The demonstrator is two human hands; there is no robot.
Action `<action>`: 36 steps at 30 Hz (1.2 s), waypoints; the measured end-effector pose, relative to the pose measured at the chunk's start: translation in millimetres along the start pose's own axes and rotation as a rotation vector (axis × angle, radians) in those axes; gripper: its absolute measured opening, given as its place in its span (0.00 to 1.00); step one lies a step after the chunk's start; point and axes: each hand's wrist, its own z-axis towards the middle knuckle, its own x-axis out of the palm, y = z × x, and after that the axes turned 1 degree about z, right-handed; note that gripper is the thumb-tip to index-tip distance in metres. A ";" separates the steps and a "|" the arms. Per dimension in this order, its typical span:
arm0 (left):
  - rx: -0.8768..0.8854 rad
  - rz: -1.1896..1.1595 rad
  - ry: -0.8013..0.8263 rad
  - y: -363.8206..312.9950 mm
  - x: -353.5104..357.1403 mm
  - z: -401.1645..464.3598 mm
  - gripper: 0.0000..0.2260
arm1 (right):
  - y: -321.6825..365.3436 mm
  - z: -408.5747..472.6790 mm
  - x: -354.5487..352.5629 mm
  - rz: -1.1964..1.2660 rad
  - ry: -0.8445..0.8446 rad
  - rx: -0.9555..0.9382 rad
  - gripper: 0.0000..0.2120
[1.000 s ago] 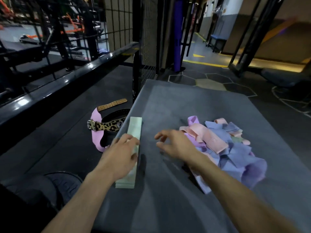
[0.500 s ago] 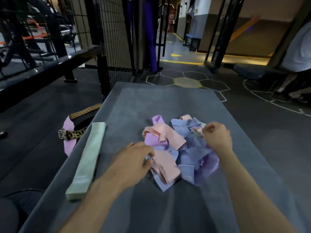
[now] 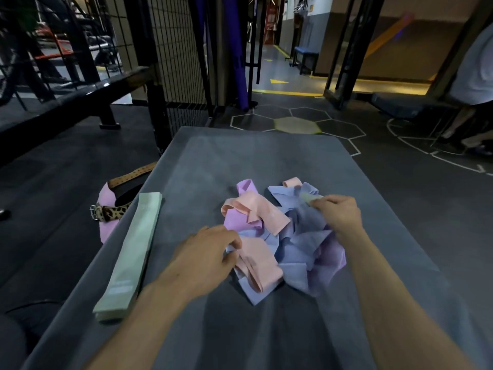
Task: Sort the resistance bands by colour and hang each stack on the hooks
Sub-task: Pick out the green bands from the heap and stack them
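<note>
Green bands [image 3: 130, 256] lie stacked flat at the desk [image 3: 266, 153] edge, while the left hand [image 3: 206, 256] pins the mixed pile [image 3: 282, 236] and the right hand [image 3: 337, 213] pinches a pale green band [image 3: 310, 198] to pull it free.

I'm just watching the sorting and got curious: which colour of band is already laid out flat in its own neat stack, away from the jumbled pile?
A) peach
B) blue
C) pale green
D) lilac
C: the pale green stack lies straight along the left edge of the grey mat, apart from the jumbled pile, where the peach, blue and lilac bands are tangled together.
</note>
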 end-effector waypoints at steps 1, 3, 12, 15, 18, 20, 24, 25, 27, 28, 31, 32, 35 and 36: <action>0.000 0.000 -0.001 -0.1 -0.7 -1.1 0.07 | 5.6 -1.7 -3.1 0.045 -0.005 -0.019 0.05; 0.003 -0.013 -0.005 0.9 -1.5 -3.1 0.07 | 18.3 -5.9 -9.4 0.121 -0.013 -0.095 0.06; 0.019 -0.061 -0.073 7.3 -8.0 -12.9 0.06 | 71.2 -41.7 -28.7 0.376 -0.094 -0.480 0.04; 0.030 -0.093 -0.140 8.4 -11.1 -14.9 0.07 | 87.8 -61.1 -35.6 0.484 -0.048 -0.532 0.04; 0.061 -0.236 -0.261 8.9 -14.9 -14.0 0.08 | 100.1 -81.0 -33.8 0.529 0.041 -0.498 0.03; 0.019 -0.450 -0.320 4.7 -22.7 -13.7 0.07 | 104.6 -95.3 -27.2 0.555 0.173 -0.402 0.02; -0.064 -0.783 -0.177 2.2 -31.3 -15.1 0.07 | 102.4 -120.3 -4.5 0.552 0.397 -0.190 0.06; -0.084 -0.836 -0.108 1.3 -31.3 -17.0 0.07 | 102.4 -126.0 0.7 0.575 0.419 -0.166 0.07; -0.140 -0.960 -0.036 -2.3 -31.9 -21.3 0.09 | 103.5 -134.5 10.4 0.615 0.453 -0.142 0.08; -0.166 -1.035 -0.031 -4.9 -33.8 -23.2 0.10 | 104.0 -138.0 14.9 0.634 0.472 -0.133 0.09; -0.209 -1.152 -0.046 -6.1 -39.6 -27.1 0.11 | 103.6 -148.8 28.1 0.680 0.555 -0.106 0.08; -0.214 -1.149 -0.051 -3.8 -40.2 -28.4 0.10 | 103.1 -151.8 31.9 0.675 0.581 -0.098 0.08; -0.195 -1.148 -0.090 4.9 -41.3 -31.6 0.07 | 101.6 -157.1 41.3 0.668 0.649 -0.053 0.10; -0.179 -1.144 -0.096 7.4 -43.4 -34.1 0.06 | 101.2 -157.9 43.4 0.677 0.677 -0.016 0.09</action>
